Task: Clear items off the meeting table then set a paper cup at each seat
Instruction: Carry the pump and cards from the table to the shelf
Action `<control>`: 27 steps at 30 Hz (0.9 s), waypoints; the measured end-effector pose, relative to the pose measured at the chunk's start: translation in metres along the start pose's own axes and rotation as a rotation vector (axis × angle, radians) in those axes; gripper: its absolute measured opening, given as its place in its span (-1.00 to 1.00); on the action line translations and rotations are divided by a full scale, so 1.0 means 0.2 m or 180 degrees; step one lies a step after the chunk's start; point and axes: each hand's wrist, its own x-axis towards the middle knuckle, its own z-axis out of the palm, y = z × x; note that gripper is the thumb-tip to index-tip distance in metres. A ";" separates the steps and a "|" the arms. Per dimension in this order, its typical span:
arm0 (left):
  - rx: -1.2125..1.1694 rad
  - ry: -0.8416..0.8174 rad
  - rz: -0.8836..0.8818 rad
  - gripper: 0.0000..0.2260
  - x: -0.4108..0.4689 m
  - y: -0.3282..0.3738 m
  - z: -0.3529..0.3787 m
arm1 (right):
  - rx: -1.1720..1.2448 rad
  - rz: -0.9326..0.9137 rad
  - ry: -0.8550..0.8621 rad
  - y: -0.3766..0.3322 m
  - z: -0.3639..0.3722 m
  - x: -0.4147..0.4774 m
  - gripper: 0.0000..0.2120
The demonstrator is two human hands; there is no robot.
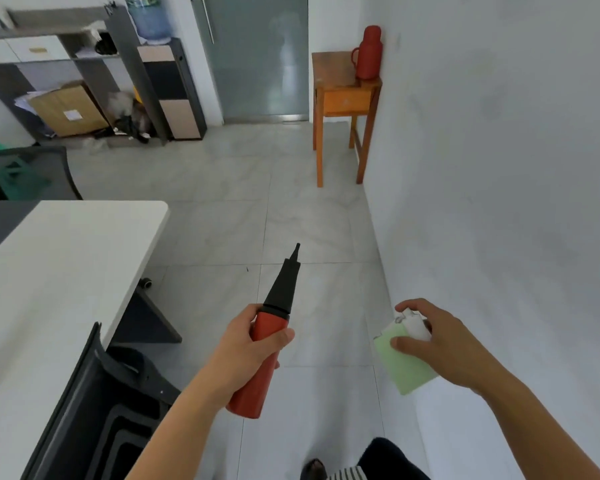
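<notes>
My left hand (248,344) grips a red hand pump (257,382) with a long black nozzle that points up and away over the floor. My right hand (440,344) holds a pale green pad (404,370) together with a small white object (415,325) pinched on top of it. Both hands hang over the tiled floor, to the right of the white meeting table (59,271). The part of the tabletop that I see is bare. No paper cup is in view.
A black office chair (97,403) stands at the table's near edge, another chair (32,174) at its far end. A wooden side table (343,95) with a red thermos (369,53) stands against the right wall. Shelving (84,67), a water dispenser (167,77) and a glass door (257,57) lie ahead.
</notes>
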 end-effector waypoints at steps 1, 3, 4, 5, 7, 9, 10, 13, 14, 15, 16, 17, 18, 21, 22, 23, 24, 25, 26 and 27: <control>-0.0021 -0.0023 -0.0006 -0.74 0.10 0.05 -0.03 | 0.0024 -0.0002 0.0008 -0.03 -0.03 0.12 -0.62; -0.0040 0.0005 -0.0063 -0.75 0.29 0.13 -0.09 | 0.0028 0.0005 -0.0036 -0.10 -0.07 0.36 -0.62; -0.0030 0.0053 -0.0107 -0.75 0.40 0.16 -0.12 | -0.0002 -0.0008 -0.0076 -0.13 -0.09 0.49 -0.61; -0.0025 0.0108 -0.0149 -0.75 0.52 0.19 -0.15 | -0.0027 -0.0033 -0.0119 -0.16 -0.11 0.63 -0.61; -0.0042 0.0235 -0.0225 -0.72 0.77 0.24 -0.21 | -0.0038 -0.0093 -0.0171 -0.22 -0.15 0.93 -0.61; -0.0097 0.0367 -0.0261 -0.71 1.03 0.31 -0.26 | -0.0018 -0.0173 -0.0200 -0.30 -0.20 1.25 -0.61; -0.0148 0.0422 -0.0284 -0.70 1.15 0.36 -0.28 | -0.0028 -0.0210 -0.0225 -0.35 -0.23 1.40 -0.61; -0.0336 0.0492 -0.0322 -0.69 1.49 0.54 -0.37 | -0.0078 -0.0316 -0.0355 -0.53 -0.33 1.84 -0.62; -0.0400 0.0522 -0.0301 -0.68 1.59 0.60 -0.40 | -0.0087 -0.0361 -0.0394 -0.62 -0.36 1.98 -0.62; -0.0441 0.0600 -0.0300 -0.67 1.69 0.65 -0.45 | -0.0127 -0.0420 -0.0436 -0.70 -0.39 2.13 -0.62; -0.0480 0.0702 -0.0328 -0.67 1.77 0.69 -0.50 | -0.0205 -0.0483 -0.0475 -0.79 -0.41 2.26 -0.62; -0.0578 0.0802 -0.0370 -0.68 1.84 0.72 -0.56 | -0.0288 -0.0548 -0.0533 -0.89 -0.42 2.39 -0.62; -0.0717 0.0901 -0.0403 -0.69 1.91 0.75 -0.61 | -0.0309 -0.0615 -0.0599 -0.98 -0.42 2.51 -0.62; -0.0987 0.1203 -0.0499 -0.73 2.11 0.78 -0.79 | -0.0209 -0.0772 -0.0798 -1.23 -0.38 2.87 -0.64; -0.1043 0.1315 -0.0539 -0.73 2.19 0.79 -0.86 | -0.0195 -0.0827 -0.0847 -1.30 -0.36 2.99 -0.64; -0.1103 0.1412 -0.0571 -0.73 2.28 0.79 -0.94 | -0.0181 -0.0874 -0.0881 -1.38 -0.33 3.11 -0.65; -0.1156 0.1485 -0.0592 -0.73 2.37 0.79 -1.02 | -0.0150 -0.0905 -0.0894 -1.45 -0.29 3.23 -0.65; -0.1193 0.1531 -0.0599 -0.74 2.47 0.79 -1.10 | -0.0112 -0.0919 -0.0894 -1.52 -0.25 3.35 -0.65; -0.1215 0.1555 -0.0583 -0.75 2.57 0.80 -1.19 | -0.0065 -0.0924 -0.0900 -1.59 -0.20 3.46 -0.65; -0.1226 0.1570 -0.0556 -0.75 2.68 0.81 -1.28 | -0.0018 -0.0928 -0.0911 -1.67 -0.15 3.56 -0.66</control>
